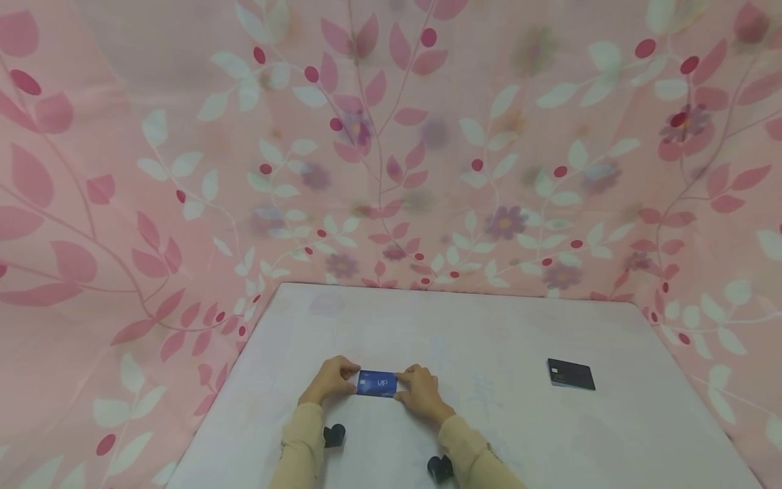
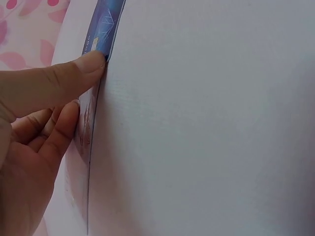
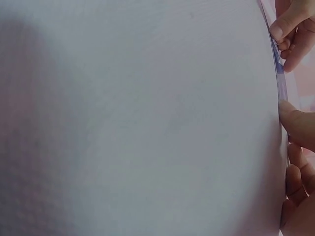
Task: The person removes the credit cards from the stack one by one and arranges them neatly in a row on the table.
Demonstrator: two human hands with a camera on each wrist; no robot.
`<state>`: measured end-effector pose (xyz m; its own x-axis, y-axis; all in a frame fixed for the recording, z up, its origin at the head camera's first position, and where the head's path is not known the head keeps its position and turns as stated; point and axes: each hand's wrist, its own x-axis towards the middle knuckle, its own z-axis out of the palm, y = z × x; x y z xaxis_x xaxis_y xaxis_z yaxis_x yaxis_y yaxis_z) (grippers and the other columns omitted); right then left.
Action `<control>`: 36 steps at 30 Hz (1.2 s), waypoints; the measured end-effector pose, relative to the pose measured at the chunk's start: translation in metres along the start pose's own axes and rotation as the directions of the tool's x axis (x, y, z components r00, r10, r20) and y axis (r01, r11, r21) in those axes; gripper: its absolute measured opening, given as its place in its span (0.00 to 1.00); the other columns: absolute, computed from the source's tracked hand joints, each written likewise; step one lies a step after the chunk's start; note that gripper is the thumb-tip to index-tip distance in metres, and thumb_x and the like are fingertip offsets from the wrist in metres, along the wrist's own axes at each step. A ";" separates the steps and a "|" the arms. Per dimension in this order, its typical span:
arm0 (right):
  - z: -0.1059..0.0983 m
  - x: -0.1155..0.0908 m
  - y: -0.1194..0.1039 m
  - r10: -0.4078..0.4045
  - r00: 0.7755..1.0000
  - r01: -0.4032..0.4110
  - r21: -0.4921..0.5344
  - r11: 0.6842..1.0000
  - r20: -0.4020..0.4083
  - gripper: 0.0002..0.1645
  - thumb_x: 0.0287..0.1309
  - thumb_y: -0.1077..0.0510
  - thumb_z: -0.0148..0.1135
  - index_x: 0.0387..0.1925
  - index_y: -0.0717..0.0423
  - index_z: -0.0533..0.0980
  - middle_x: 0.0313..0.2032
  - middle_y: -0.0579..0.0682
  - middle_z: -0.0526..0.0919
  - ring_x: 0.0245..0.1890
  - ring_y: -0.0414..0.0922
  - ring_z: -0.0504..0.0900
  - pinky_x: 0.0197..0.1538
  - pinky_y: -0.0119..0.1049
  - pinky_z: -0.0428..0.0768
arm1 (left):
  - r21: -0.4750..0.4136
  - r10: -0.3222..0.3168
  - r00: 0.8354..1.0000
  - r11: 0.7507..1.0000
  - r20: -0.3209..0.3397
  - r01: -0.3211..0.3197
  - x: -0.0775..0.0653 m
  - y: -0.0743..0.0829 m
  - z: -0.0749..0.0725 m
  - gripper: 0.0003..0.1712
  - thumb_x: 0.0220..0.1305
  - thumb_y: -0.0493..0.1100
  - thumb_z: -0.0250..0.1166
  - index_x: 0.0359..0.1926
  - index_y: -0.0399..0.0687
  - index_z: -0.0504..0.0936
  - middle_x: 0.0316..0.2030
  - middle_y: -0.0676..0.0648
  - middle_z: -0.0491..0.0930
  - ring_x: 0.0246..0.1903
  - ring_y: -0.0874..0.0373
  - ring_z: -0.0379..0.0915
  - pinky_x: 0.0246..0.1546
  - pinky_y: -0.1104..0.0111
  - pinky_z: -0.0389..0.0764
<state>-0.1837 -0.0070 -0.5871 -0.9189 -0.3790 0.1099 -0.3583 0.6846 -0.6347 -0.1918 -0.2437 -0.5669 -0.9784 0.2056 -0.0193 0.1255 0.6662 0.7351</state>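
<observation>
A blue bank-style card point(image 1: 377, 384) marked "VIP", with a chip at its left end, is at the front middle of the white table. My left hand point(image 1: 332, 380) pinches its left end, thumb at the near corner and a finger at the far one. At the opposite end my right hand point(image 1: 423, 392) grips it the same way. In the left wrist view the thumb of the left hand point(image 2: 44, 108) touches the card's corner point(image 2: 109, 29). The right wrist view shows the right hand point(image 3: 300, 172) and only a thin blue strip of card point(image 3: 280, 73). Whether the card touches the tabletop, I cannot tell.
A small stack of dark cards point(image 1: 571, 374) lies on the right part of the white table point(image 1: 427, 326). Pink leaf-patterned cloth point(image 1: 391, 170) hangs behind the table and along both sides. Black wrist cameras point(image 1: 334, 435) sit by both sleeves.
</observation>
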 end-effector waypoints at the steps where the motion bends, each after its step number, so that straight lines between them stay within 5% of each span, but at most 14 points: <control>1: 0.000 0.000 -0.001 0.004 1.000 -0.004 0.005 1.000 -0.002 0.26 0.40 0.57 0.73 0.45 0.60 0.81 0.40 0.55 0.78 0.40 0.51 0.71 0.39 0.43 0.62 | 0.002 -0.002 1.000 1.000 0.004 0.002 0.000 0.000 0.000 0.25 0.32 0.26 0.74 0.40 0.32 0.84 0.29 0.47 0.76 0.31 0.57 0.69 0.33 0.68 0.74; 10: -0.003 -0.001 -0.002 0.017 1.000 -0.016 0.040 0.999 -0.003 0.25 0.42 0.57 0.73 0.46 0.60 0.81 0.39 0.53 0.76 0.40 0.50 0.69 0.41 0.44 0.61 | 0.055 -0.034 0.998 0.998 0.046 0.031 0.004 0.001 0.002 0.32 0.30 0.32 0.78 0.44 0.32 0.83 0.31 0.49 0.75 0.32 0.57 0.67 0.35 0.66 0.72; 24: 0.000 -0.003 -0.001 -0.009 0.999 0.010 0.027 1.000 -0.030 0.25 0.45 0.55 0.71 0.47 0.61 0.80 0.40 0.53 0.75 0.39 0.48 0.68 0.40 0.43 0.59 | 0.053 0.077 0.997 0.996 -0.001 -0.077 0.001 -0.001 0.001 0.29 0.34 0.31 0.77 0.44 0.29 0.82 0.30 0.48 0.76 0.31 0.58 0.68 0.33 0.69 0.73; 36: 0.002 0.000 0.002 -0.047 0.999 0.047 -0.014 0.999 0.014 0.26 0.49 0.54 0.69 0.51 0.61 0.78 0.43 0.52 0.74 0.41 0.48 0.68 0.41 0.43 0.59 | 0.063 0.014 0.999 0.998 0.030 -0.016 -0.002 0.005 0.001 0.30 0.35 0.31 0.77 0.46 0.29 0.81 0.32 0.48 0.74 0.33 0.57 0.68 0.36 0.66 0.73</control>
<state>-0.1842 -0.0068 -0.5893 -0.8986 -0.4192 0.1292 -0.4036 0.6747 -0.6180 -0.1887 -0.2399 -0.5641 -0.9713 0.2363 -0.0288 0.1515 0.7068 0.6910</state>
